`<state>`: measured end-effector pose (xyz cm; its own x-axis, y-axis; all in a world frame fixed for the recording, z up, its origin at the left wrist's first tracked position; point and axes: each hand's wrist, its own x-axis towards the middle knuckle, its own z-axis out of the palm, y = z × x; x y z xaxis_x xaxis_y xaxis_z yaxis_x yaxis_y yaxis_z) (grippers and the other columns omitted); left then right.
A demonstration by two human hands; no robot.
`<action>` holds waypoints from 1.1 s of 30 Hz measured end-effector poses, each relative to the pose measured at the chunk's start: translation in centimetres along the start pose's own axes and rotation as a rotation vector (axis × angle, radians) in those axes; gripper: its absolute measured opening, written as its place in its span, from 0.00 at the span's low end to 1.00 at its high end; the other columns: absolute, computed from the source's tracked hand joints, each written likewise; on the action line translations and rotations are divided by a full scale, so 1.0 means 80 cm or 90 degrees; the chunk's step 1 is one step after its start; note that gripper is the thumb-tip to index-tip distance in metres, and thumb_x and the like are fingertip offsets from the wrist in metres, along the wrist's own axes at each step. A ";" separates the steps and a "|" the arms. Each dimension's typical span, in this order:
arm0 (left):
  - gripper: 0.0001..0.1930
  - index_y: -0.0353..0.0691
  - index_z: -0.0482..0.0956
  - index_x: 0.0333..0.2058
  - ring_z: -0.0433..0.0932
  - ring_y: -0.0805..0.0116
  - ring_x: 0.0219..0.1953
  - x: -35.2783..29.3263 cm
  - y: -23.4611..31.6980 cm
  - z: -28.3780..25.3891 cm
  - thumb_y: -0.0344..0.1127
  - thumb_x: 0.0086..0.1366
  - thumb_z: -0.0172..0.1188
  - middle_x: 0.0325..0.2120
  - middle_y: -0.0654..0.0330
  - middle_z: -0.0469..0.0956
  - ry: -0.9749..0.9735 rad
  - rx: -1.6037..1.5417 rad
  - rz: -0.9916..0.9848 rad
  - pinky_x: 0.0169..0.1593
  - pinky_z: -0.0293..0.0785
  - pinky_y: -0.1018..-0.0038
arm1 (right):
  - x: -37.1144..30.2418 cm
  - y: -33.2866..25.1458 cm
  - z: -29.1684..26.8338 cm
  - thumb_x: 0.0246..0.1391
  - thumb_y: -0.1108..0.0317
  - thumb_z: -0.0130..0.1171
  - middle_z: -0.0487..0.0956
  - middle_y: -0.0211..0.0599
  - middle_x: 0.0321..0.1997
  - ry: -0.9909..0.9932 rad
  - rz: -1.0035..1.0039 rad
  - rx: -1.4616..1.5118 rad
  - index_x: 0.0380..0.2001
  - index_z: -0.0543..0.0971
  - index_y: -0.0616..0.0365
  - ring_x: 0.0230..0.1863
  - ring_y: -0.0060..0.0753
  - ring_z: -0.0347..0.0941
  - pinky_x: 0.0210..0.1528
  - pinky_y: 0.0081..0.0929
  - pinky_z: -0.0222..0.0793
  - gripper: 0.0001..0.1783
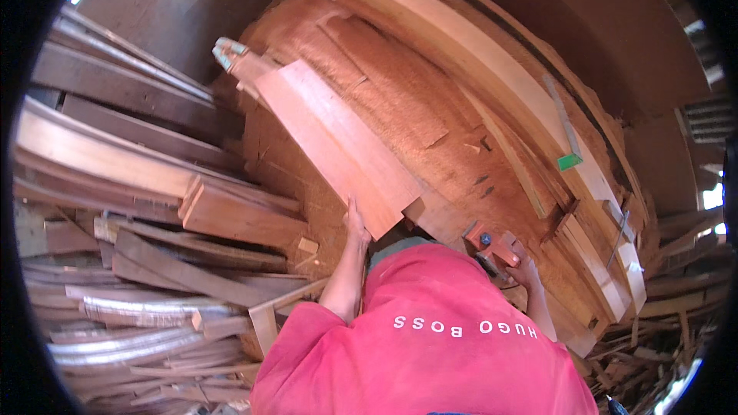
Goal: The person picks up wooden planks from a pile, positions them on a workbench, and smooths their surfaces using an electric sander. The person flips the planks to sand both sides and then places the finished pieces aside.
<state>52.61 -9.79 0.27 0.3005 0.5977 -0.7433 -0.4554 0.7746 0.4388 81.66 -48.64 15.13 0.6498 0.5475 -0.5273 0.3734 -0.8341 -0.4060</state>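
1. Long wooden board, pale pink shading to tan near its squared end.
2. Lying diagonally over the sawdust-covered work surface, near end by the red shirt.
3. Touched at the near left edge by the left hand; closure impossible to tell.
4. Gripped in the right hand: an orange planer.

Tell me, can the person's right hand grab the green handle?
Probably not: the right hand is full, holding a red tool. With that set down, likely yes: the green handle lies ahead, at a long plank's edge, and nothing tall seems to block it.
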 end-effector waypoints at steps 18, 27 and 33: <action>0.33 0.32 0.64 0.59 0.77 0.53 0.51 -0.284 0.187 0.138 0.47 0.59 0.53 0.52 0.47 0.74 -0.053 -0.071 0.119 0.57 0.73 0.60 | 0.016 0.067 0.027 0.35 0.69 0.67 0.80 0.47 0.46 -0.009 -0.088 0.135 0.55 0.70 0.59 0.49 0.42 0.77 0.48 0.37 0.73 0.37; 0.21 0.33 0.68 0.57 0.76 0.51 0.54 -0.310 0.293 0.159 0.39 0.70 0.45 0.55 0.46 0.73 -0.413 -0.348 0.304 0.51 0.81 0.53 | 0.012 0.023 0.010 0.36 0.74 0.66 0.81 0.45 0.47 -0.099 -0.042 0.125 0.53 0.74 0.65 0.50 0.37 0.77 0.50 0.35 0.73 0.34; 0.20 0.29 0.69 0.55 0.74 0.44 0.55 -0.301 0.315 0.175 0.36 0.70 0.45 0.54 0.42 0.73 -0.452 -0.390 0.301 0.53 0.80 0.52 | 0.013 0.059 0.020 0.37 0.74 0.66 0.81 0.44 0.45 -0.088 -0.031 0.135 0.50 0.75 0.65 0.48 0.36 0.77 0.48 0.35 0.73 0.31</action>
<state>45.66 -1.78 36.27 0.3129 0.9497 -0.0088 -0.9415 0.3114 0.1290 83.02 -51.92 11.47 0.5326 0.6031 -0.5938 0.2453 -0.7815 -0.5737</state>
